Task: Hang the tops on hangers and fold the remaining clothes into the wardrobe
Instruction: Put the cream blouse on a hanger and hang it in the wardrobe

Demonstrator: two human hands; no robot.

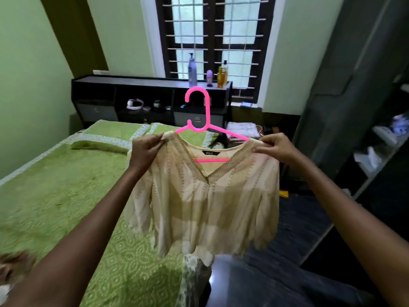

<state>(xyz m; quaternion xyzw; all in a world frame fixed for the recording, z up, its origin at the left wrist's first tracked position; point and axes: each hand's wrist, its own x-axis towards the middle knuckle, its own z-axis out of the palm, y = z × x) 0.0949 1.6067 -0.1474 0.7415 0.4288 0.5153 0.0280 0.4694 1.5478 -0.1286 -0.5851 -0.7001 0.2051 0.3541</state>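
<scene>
Above the bed (66, 196), beige top (205, 204) hangs on pink hanger (200, 111), held up mid-air. Left hand (147, 149) pinches its left shoulder, right hand (276, 147) pinches the right. Wardrobe (376, 151) stands right, window (212, 36) behind.

Glossy pink plastic hanger (200, 120); thin matt cloth top (205, 207); quilted bedspread (66, 196).

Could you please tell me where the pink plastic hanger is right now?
In the head view's centre, the pink plastic hanger sits inside the beige V-neck top, held up over the green bed's edge by both hands.
</scene>
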